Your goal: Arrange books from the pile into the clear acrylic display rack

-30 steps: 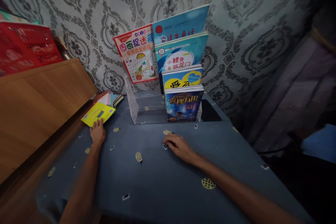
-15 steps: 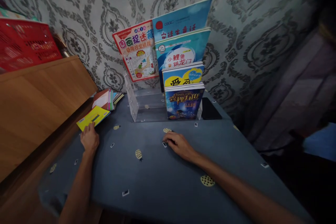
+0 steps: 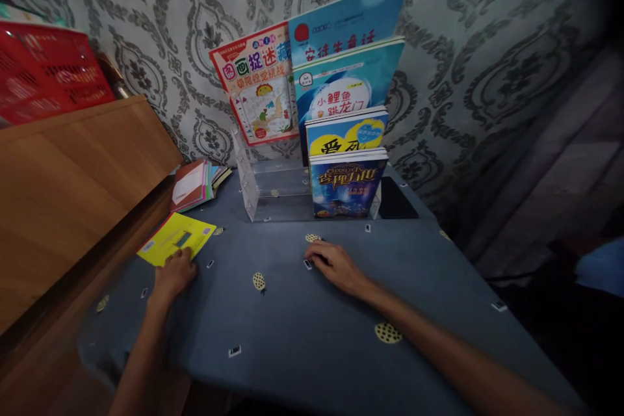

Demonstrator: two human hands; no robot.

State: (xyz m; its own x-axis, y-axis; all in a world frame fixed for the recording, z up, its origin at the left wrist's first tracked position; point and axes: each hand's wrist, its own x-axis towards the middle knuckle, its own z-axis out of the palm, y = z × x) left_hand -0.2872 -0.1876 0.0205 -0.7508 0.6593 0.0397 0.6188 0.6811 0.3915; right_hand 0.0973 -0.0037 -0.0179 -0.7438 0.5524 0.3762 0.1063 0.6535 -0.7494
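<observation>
A yellow book (image 3: pixel 170 234) with a thin red edge lies tilted at the table's left side. The fingers of my left hand (image 3: pixel 174 275) are bent over its near edge, gripping it; the thumb is hidden. My right hand (image 3: pixel 336 266) rests on the tablecloth with loosely curled fingers, thumb a little apart, nothing in it. Beyond it stands a clear acrylic book rack (image 3: pixel 275 208). Its right side holds a dark blue book (image 3: pixel 346 192), blue-and-yellow books (image 3: pixel 346 133) and taller blue books (image 3: pixel 348 81). A red-bordered picture book (image 3: pixel 263 94) leans at the back left.
A stack of books (image 3: pixel 192 185) lies behind the yellow one. Right of the rack is a flat black object (image 3: pixel 397 198). At the left stand a wooden cabinet (image 3: pixel 82 169) and a red plastic basket (image 3: pixel 49 75). The patterned wall (image 3: pixel 443 71) borders the table (image 3: pixel 292 338).
My left hand has pulled the yellow book off the front of the stack, toward me and slightly right. The stack's top cover now shows more. My right hand stays in place.
</observation>
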